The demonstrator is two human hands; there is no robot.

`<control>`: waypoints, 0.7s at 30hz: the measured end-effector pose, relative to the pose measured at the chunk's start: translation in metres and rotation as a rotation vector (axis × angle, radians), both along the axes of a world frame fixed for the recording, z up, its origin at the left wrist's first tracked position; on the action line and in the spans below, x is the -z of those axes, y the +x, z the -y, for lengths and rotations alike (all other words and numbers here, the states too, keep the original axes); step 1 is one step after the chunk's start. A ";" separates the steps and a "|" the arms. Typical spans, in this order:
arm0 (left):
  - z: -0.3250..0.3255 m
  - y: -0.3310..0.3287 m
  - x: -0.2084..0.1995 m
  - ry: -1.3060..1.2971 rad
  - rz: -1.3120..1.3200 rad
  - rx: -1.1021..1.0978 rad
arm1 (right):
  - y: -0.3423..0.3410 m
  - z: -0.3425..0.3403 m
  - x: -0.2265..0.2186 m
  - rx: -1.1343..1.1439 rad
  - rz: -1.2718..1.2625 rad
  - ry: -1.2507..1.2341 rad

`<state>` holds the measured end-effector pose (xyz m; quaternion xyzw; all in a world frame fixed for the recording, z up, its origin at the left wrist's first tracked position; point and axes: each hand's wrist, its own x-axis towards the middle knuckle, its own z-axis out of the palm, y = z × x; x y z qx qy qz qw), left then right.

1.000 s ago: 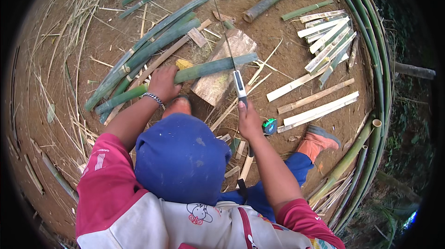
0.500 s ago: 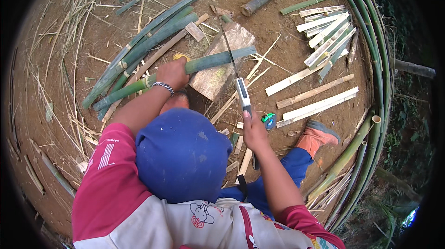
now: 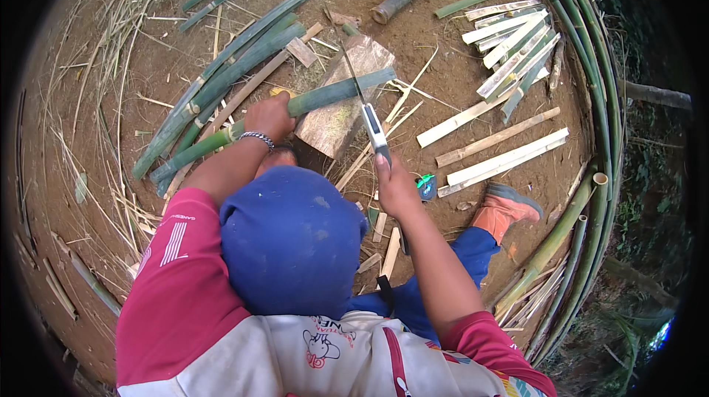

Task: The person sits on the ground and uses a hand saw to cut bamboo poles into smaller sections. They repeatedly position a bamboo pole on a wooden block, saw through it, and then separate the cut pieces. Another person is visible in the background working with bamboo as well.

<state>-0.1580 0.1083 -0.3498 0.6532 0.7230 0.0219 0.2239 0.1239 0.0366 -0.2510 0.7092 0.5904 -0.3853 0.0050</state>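
My left hand (image 3: 269, 118), a chain bracelet at its wrist, is closed around a split green bamboo length (image 3: 332, 92). That bamboo lies across a wooden block (image 3: 353, 64), its far end sticking out past the block's right side. In my right hand (image 3: 397, 185) is a hand saw (image 3: 373, 124) with a white and dark handle. The saw's thin blade crosses the bamboo near its right end, on top of the block. Whether the teeth are cutting in cannot be made out. My bent knee in blue trousers (image 3: 292, 242) sits just below the left hand.
Cut bamboo slats (image 3: 517, 46) lie piled at the right, with longer strips (image 3: 509, 162) below. A green and dark tape measure (image 3: 426, 187) is beside my right hand. Green bamboo lengths (image 3: 229, 68) lie at the left. Long poles (image 3: 605, 101) curve along the right edge.
The saw and my right hand have shifted slightly left and back toward me along the stroke. My left hand keeps its hold on the bamboo. The whole view has moved a little.
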 end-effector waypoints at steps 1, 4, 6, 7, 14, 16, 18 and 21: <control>0.001 -0.001 -0.003 -0.005 0.001 0.003 | 0.014 0.028 0.000 0.004 0.013 -0.019; 0.002 0.001 -0.001 -0.025 -0.007 -0.022 | 0.076 0.130 0.011 -0.006 0.056 0.035; 0.005 0.002 0.010 0.022 0.010 -0.012 | 0.070 0.120 0.010 0.020 0.010 0.000; 0.006 0.001 0.011 0.056 0.018 -0.004 | 0.061 0.103 0.009 0.035 -0.013 -0.007; -0.004 -0.002 0.005 0.024 -0.001 0.001 | -0.014 -0.016 -0.006 -0.009 0.022 -0.018; 0.001 -0.003 0.004 -0.017 -0.012 -0.008 | 0.026 0.056 0.008 0.005 0.001 0.029; 0.000 0.000 -0.003 -0.006 0.000 -0.013 | 0.067 0.125 0.009 0.033 0.019 0.050; 0.007 0.001 0.007 -0.024 0.007 -0.017 | 0.070 0.130 0.016 0.053 -0.005 0.010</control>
